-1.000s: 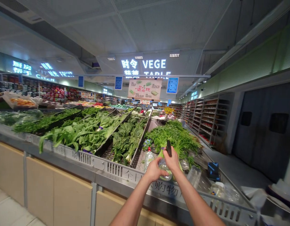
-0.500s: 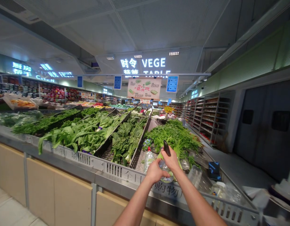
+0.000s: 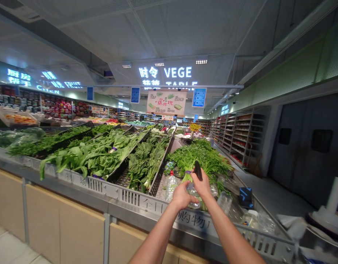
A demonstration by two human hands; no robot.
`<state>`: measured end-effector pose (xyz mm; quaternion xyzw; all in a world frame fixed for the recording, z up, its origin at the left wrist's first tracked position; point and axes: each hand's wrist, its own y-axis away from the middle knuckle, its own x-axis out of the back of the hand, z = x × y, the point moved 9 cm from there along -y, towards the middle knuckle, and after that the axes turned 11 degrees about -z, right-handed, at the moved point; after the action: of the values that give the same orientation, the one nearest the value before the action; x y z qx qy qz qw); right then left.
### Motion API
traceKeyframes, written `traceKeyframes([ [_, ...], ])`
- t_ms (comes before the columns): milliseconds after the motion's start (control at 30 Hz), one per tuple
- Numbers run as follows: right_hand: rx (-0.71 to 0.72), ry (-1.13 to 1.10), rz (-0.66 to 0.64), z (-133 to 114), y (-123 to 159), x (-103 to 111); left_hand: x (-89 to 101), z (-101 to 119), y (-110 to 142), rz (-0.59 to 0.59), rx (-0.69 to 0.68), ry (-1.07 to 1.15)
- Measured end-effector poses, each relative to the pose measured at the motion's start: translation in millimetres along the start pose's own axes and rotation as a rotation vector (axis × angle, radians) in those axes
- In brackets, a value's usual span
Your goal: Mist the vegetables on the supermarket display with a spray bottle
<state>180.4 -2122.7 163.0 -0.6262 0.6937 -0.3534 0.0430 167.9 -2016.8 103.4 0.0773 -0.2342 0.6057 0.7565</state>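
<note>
My left hand [image 3: 182,196] is curled against a clear plastic container [image 3: 195,201], thumb across its front. Just beside it, my right hand [image 3: 201,184] is closed around a dark, elongated tool [image 3: 197,171] that sticks up above the fist; the rest of it is hidden, so I cannot tell its kind. Beyond the fingers lies a heap of leafy green celery [image 3: 196,154], its stalks bound with purple tape [image 3: 188,172]. To the left of my hands stands a clear plastic bottle with a red cap [image 3: 171,187].
Black crates of leafy greens [image 3: 147,161] fill the stand to the left. On the right lie a clear plastic cup [image 3: 224,201], a phone-like dark screen [image 3: 246,198] and crumpled clear plastic [image 3: 263,222]. A slotted metal rail [image 3: 130,198] runs along the front edge.
The view has turned slightly right, so the stand appears shifted left. Both hands stay together at the clear container, and the dark tool now stands more upright.
</note>
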Motion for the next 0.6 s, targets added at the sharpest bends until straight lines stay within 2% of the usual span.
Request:
traceKeyframes([
  [267, 0.049, 0.031, 0.043, -3.6, 1.3, 17.0, -8.0, 10.3, -5.2, 0.013, -0.028, -0.014],
  [467, -0.065, 0.136, 0.047, 6.6, -1.0, 25.3, -15.4, 12.0, -8.5, -0.014, -0.05, -0.006],
  [600, -0.056, 0.125, 0.061, 9.6, 0.5, 26.8, -18.6, 10.7, -9.9, -0.032, -0.054, 0.003],
])
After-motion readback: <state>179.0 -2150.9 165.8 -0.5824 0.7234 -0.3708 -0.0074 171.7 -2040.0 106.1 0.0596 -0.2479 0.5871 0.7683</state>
